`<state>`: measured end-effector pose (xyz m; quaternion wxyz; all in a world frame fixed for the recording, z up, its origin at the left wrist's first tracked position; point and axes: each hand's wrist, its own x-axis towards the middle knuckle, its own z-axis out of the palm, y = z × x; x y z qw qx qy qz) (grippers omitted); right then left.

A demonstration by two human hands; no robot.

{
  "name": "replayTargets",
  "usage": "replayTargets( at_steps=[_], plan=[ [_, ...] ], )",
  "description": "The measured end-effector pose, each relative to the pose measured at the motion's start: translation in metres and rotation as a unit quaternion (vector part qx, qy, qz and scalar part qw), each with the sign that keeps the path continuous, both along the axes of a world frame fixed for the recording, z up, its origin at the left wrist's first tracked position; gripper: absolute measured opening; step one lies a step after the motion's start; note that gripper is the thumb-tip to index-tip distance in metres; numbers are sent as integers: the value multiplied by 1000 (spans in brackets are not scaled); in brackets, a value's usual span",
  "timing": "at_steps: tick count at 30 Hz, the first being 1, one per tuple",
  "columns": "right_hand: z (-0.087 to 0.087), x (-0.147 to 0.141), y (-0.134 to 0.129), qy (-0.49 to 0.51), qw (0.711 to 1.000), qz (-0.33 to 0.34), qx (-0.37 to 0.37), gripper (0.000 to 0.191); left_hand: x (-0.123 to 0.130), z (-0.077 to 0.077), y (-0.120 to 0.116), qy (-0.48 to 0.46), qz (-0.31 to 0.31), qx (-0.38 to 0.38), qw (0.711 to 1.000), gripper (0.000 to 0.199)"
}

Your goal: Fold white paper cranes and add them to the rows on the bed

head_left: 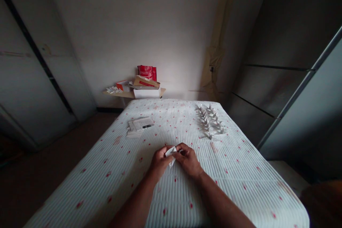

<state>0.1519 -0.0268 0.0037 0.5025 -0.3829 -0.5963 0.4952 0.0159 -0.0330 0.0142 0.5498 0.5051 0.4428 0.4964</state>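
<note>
A small folded piece of white paper (171,152), roughly diamond-shaped with a point toward me, is held between both hands above the bed. My left hand (161,159) grips its left side, thumb on the near face. From the other side, my right hand (188,158) pinches the paper with thumb and curled forefinger. Several folded paper cranes (207,121) stand in rows at the far right of the bed. To the far left lies a stack of printed paper sheets (139,124) with a small dark object (146,126) on top.
The bed has a striped, ribbed cover (107,185) with red spots. Beyond its far edge stands a small table (125,94) with a white box (146,93), a red bag (146,72) and white pieces (113,89). A dark cabinet (264,89) flanks the right side.
</note>
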Motion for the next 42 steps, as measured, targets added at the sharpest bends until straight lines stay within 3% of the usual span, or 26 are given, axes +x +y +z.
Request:
replayTargets(
  at_steps=[7,12,20,31,36,42],
  plan=[
    [3,0,-1,-5,1000,-14,15,16,0,-11,3,-14,-44,61,997,42],
    [5,1,-2,-36,998,-53,27,12,0,-9,1,-33,-60,48,996,44],
    [6,2,1,21,999,-21,16,13,0,-8,1,-186,-53,7,981,28],
    [6,2,0,13,1000,-17,13,18,-1,-5,0,-95,-54,12,994,31],
    [2,2,1,16,1000,-13,13,17,0,4,-4,-2,-5,19,1000,31],
    [4,-1,-1,19,999,-25,8,21,2,2,-4,28,29,35,999,27]
  ],
)
